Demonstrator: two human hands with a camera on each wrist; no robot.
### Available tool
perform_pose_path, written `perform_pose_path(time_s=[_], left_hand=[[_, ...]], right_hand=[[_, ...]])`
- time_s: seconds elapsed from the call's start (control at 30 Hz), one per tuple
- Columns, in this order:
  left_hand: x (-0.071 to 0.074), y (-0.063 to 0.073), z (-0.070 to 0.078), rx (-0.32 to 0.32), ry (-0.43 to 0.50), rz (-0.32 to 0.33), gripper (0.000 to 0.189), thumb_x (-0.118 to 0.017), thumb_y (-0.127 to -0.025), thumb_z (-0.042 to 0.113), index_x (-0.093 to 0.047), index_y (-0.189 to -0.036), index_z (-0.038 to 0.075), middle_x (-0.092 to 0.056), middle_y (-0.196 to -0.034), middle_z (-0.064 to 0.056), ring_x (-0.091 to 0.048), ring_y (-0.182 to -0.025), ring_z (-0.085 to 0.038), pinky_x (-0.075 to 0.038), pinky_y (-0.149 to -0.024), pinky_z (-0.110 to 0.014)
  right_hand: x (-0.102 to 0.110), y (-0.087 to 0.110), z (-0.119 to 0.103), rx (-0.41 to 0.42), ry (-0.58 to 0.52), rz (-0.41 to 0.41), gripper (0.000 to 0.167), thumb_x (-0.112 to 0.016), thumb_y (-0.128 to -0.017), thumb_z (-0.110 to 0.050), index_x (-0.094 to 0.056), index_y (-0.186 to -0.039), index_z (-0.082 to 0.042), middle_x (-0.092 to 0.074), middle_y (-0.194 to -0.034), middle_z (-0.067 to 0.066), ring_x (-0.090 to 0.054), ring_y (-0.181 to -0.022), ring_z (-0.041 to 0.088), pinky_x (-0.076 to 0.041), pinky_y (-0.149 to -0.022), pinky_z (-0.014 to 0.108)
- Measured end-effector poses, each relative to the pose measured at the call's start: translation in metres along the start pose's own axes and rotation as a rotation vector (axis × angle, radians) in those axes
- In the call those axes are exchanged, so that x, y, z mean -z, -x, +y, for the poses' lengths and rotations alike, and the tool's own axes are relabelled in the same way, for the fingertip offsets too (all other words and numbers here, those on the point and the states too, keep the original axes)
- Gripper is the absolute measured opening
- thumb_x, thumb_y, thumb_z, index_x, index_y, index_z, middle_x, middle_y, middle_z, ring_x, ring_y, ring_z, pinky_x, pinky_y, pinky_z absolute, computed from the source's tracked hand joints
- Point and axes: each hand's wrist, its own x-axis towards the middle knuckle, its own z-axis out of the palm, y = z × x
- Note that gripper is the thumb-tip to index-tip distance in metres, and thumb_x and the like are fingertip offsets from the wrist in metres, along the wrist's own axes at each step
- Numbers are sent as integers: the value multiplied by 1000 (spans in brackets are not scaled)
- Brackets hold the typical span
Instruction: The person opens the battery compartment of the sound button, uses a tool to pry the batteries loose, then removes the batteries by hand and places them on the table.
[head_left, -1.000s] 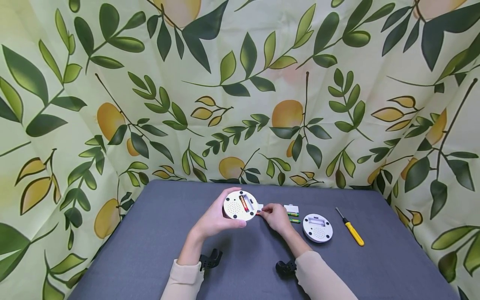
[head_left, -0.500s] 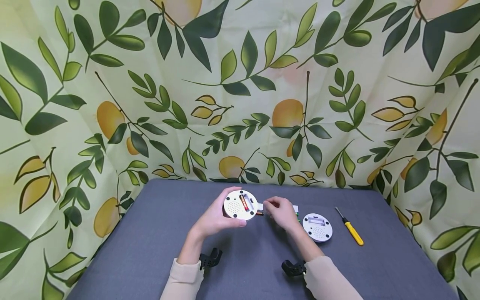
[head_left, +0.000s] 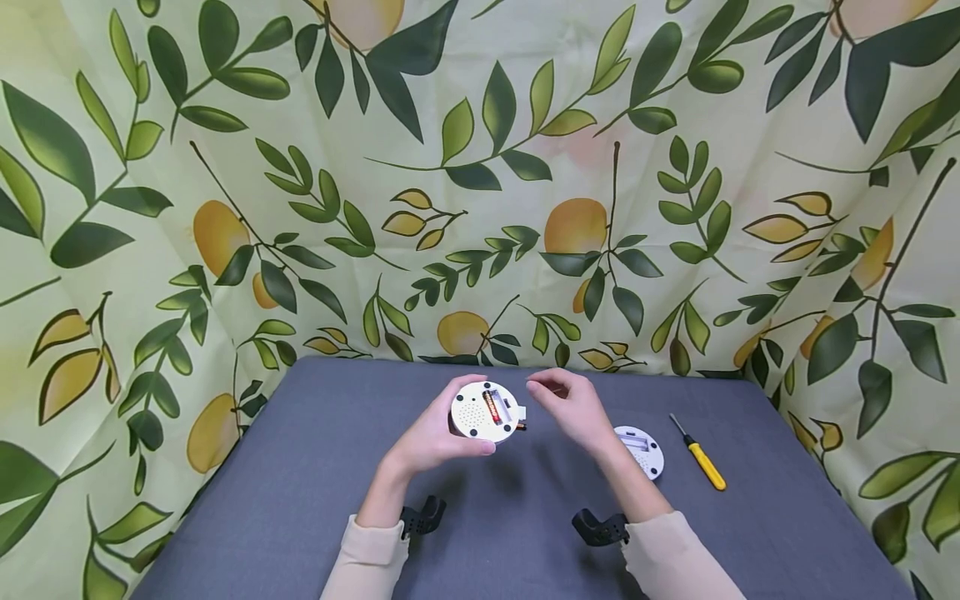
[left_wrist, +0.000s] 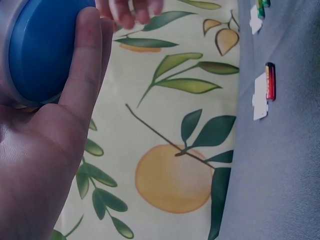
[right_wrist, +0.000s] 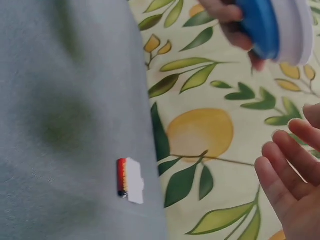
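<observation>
In the head view my left hand (head_left: 429, 435) grips a round white device (head_left: 471, 415) with a speaker grille and an uncovered battery slot. One red-and-black battery (head_left: 491, 408) sits in the slot, beside a vacant bay. The device's other side is blue, as both wrist views show. My right hand (head_left: 576, 410) hovers just right of it, apart from it. In the right wrist view its fingers are loosely bent with nothing held. Behind the device on the table lie a white battery cover (left_wrist: 260, 97) and a second red-and-black battery (left_wrist: 271, 82), side by side.
A second round white device (head_left: 643, 457) lies on the grey table (head_left: 300, 517), partly behind my right forearm. Right of it is a screwdriver (head_left: 703, 462) with a yellow handle. Green batteries (left_wrist: 260, 9) lie beside another white cover (left_wrist: 255, 24). A leaf-patterned cloth (head_left: 480, 275) hangs behind.
My right hand has moved away from the cover and battery on the table, up and to the right, holding nothing visible. My left hand has shifted the device slightly right.
</observation>
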Motion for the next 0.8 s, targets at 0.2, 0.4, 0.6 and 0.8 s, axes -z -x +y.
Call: perform_pose_path(time_s=[0.2, 0.4, 0.6, 0.8], left_hand=[[-1, -1, 0, -12, 8, -12, 87, -85, -77, 11, -36, -150, 11, -53, -131, -15, -58, -107, -26, -51, -89, -31], [-3, -2, 1, -22, 26, -33, 87, -85, -78, 10, -35, -149, 6, -53, -130, -16, -58, -108, -27, -51, -89, -31], [-4, -2, -1, -17, 14, -41, 87, -85, -78, 12, -35, -150, 10, -53, -131, -15, -57, -108, -26, -51, -88, -31], [-5, -2, -3, -22, 56, -56, 86, -85, -78, 10, -35, -149, 11, -53, -131, -14, -60, -107, -26, -54, -86, -31]], right_hand=[[3, 1, -16, 48, -71, -38, 25, -73, -96, -28, -74, -114, -11, -72, -108, 1, -67, -96, 18, -54, -83, 33], [2, 2, -33, 101, -145, -87, 22, -74, -95, -21, -74, -114, -10, -68, -113, 5, -67, -101, 21, -55, -88, 34], [-6, 3, -40, 168, -173, -129, 22, -73, -95, -14, -73, -115, -4, -66, -115, 9, -67, -105, 23, -53, -95, 38], [-14, 4, -38, 237, -184, -161, 20, -73, -94, -10, -74, -113, -4, -65, -116, 8, -63, -110, 24, -51, -99, 41]])
